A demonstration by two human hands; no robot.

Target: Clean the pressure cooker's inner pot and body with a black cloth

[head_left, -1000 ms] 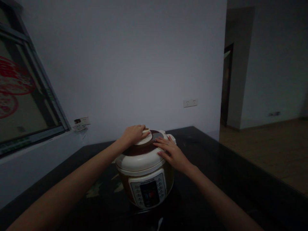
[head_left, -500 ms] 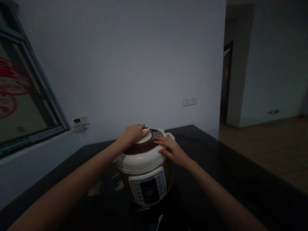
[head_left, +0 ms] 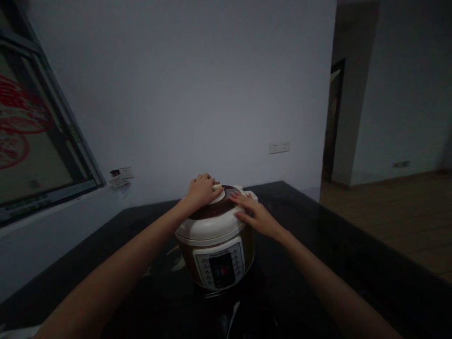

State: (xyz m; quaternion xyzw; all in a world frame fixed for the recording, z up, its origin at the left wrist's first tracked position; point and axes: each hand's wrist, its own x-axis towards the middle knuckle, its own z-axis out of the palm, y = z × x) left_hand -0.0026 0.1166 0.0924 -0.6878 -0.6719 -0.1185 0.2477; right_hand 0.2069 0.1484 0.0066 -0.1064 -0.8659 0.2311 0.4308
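An electric pressure cooker (head_left: 213, 240) with a white rim, brown lid top and front button panel stands upright on a black tabletop (head_left: 293, 278). Its lid is on. My left hand (head_left: 202, 190) is closed round the white lid handle (head_left: 218, 195), with the thumb along its near side. My right hand (head_left: 254, 212) lies on the right part of the lid, fingers stretched out and slightly apart, touching the brown top and white rim. Part of the handle is hidden under my left hand.
Behind the table rises a pale wall with a socket plate (head_left: 279, 147). Loose sockets (head_left: 121, 176) hang by the window (head_left: 42, 122) at left. A thin white strip (head_left: 233, 318) lies before the cooker. A doorway (head_left: 334, 117) and wooden floor (head_left: 381, 207) are at right.
My left hand's knuckles have risen and its thumb shows more clearly along the handle. The cooker and both hands sit slightly higher and further right in view, as the camera has shifted a little.
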